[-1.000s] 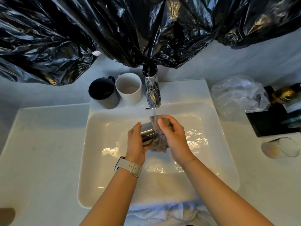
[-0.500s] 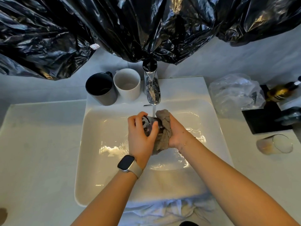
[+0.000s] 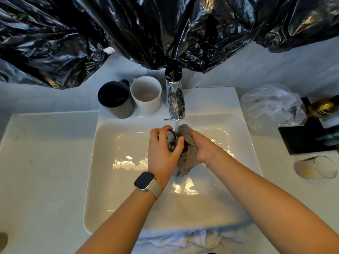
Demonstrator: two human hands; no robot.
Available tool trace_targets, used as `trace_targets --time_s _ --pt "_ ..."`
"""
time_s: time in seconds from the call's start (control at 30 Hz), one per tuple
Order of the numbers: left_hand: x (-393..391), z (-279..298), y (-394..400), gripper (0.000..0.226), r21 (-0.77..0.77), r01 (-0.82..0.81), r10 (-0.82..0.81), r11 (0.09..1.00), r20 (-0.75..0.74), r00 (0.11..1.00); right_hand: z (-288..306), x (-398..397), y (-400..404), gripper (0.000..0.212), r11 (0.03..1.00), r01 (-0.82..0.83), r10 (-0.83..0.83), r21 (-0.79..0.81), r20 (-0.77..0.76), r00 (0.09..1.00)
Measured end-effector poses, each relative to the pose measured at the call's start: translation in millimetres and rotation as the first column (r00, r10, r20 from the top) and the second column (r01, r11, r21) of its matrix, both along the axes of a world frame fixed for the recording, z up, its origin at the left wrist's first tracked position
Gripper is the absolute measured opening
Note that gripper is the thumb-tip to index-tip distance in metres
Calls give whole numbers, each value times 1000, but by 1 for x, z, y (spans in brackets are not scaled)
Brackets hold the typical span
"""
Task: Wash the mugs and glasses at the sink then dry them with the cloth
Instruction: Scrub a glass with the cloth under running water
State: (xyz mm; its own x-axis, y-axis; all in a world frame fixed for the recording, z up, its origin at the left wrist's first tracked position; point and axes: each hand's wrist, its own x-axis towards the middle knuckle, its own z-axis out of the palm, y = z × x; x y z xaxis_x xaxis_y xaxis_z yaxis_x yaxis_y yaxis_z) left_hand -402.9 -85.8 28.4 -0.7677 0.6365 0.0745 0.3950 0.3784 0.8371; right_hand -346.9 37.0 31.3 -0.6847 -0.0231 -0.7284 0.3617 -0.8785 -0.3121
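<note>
Grey cloth (image 3: 187, 153) fills your right hand (image 3: 203, 147), fingers curled round it, pressed against a clear glass (image 3: 172, 142) that your left hand (image 3: 161, 151) grips with thumb and fingers wrapped round its wall — both over the sink (image 3: 102, 162), just under the running tap (image 3: 175, 99). No writing is legible; the bottle (image 3: 324, 107) label at 3 o'clock is blurred. Since a second ago, your left wrist has rolled, turning the watch (image 3: 145, 181) face up. Two mugs — dark mug (image 3: 115, 99), white mug (image 3: 146, 94) — stand at 11 o'clock.
</note>
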Motion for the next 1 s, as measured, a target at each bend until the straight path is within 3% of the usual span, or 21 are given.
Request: trace_targets --time_s 0.1,0.23,0.27,0.33,0.4,0.53,0.6,0.63,0.73,0.83,0.9,1.0 --pt "-3 0 -5 48 47 33 -33 998 7 999 -2 -1 1 40 999 14 -14 -32 19 1000" --pt "-7 5 -2 36 122 -134 95 984 280 955 -4 -1 -13 48 973 157 -163 172 27 986" --pt "-8 6 -1 32 139 -182 120 974 367 922 -6 0 -18 53 940 215 -236 265 48 971" --pt "-11 10 2 17 147 -259 148 955 518 843 -5 1 -26 44 839 341 -394 424 40 918" --pt "-11 13 5 7 145 -312 150 939 643 751 -2 5 -34 43 780 362 -400 510 -37 916" --pt "-6 11 6 11 64 -389 200 919 774 601 0 17 -45 60 819 307 -336 484 -28 941" --pt "-4 8 4 11 65 -372 197 926 758 622 -3 20 -50 65 809 275 -284 520 -64 957" --pt "-2 6 2 10 85 -340 188 936 698 691 -4 21 -50 64 804 248 -255 541 -64 965" --pt "4 6 -6 17 162 -119 68 980 292 954 0 21 -35 61 916 133 -157 379 32 987" --pt "2 3 -11 37 113 160 -162 981 9 987 11 19 -16 47 982 1 -20 190 100 995" --pt "0 3 -10 42 119 139 -143 983 27 989 12 16 -13 43 978 -17 -1 208 88 996" --pt "0 7 2 30 194 -102 61 976 209 976 6 11 -21 28 878 161 -150 451 -60 987"
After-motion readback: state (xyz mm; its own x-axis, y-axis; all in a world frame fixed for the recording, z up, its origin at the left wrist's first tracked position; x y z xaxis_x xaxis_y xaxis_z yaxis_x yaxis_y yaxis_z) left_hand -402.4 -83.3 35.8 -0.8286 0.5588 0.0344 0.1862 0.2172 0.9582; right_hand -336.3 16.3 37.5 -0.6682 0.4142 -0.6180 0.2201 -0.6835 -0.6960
